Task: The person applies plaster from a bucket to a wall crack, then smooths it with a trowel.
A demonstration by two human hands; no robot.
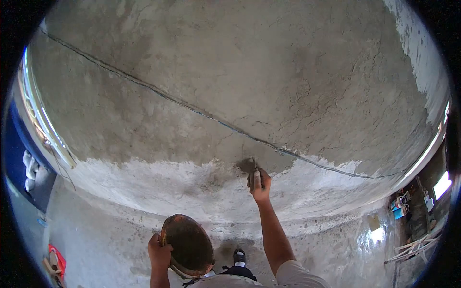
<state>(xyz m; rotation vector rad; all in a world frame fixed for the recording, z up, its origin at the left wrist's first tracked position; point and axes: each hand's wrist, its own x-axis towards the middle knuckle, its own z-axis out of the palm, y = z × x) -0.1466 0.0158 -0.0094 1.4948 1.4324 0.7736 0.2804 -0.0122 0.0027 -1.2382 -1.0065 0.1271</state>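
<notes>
My left hand [159,252] grips the rim of a round, shallow pan [204,231], its thumb over the edge. Dark grey wet mortar [189,246] lies inside the pan, which is tilted toward me. My right hand [260,185] is closed around a small trowel [247,165], held up against the wall; its blade is dark with mortar and hard to make out. Grey, rough plaster [216,62] covers the upper wall, ending in a ragged edge near the trowel. Below it the wall [158,187] is whitish.
A thin dark line, like a cord or groove [182,103], crosses the plaster diagonally. My shoe [239,257] stands on the splattered concrete floor [105,235]. At right are paint cans [398,209] and a wooden frame [415,249]; at left, a red item [58,261] and white bags [30,170].
</notes>
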